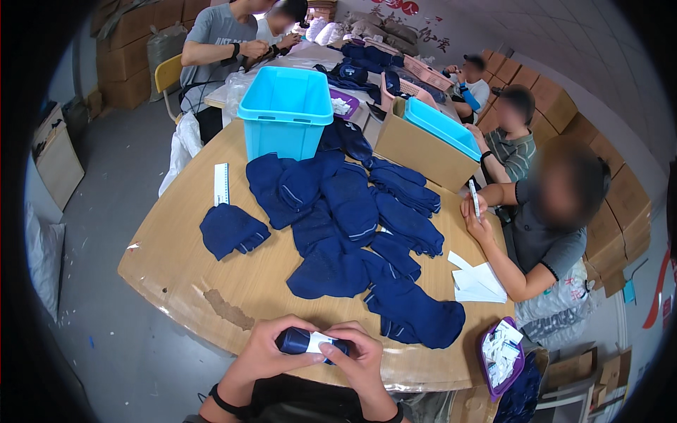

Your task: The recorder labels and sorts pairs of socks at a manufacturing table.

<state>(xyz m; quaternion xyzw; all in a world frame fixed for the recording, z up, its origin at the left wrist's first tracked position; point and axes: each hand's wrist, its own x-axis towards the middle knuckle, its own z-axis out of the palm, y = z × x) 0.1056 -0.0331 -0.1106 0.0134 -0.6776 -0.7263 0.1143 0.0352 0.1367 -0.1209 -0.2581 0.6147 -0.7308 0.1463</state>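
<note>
Rolled navy sock bundle (pixel 310 343): middle hidden under its white paper band and both ends covered by the fingers (pixel 296 356) of left hand (pixel 264 352) and right hand (pixel 360 359), so its full length can't be told. Own forearms cut off by the lower edge. Purple tray (pixel 493 370) at the counter (pixel 176 261) corner holds small white tags, too small to tell apart; the blue bin (pixel 285 113) hides its own contents.

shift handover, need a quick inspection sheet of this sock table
surface: wooden table, chipped patch at near edge
job's things: rolled navy sock bundle with white label
clutter: navy sock pile, white ruler, blue bin, cardboard box, purple tray of labels, white papers
hands: left hand and right hand both grip the bundle
cables: nothing seen
surroundings: co-workers seated around, stacked cartons at right
</note>
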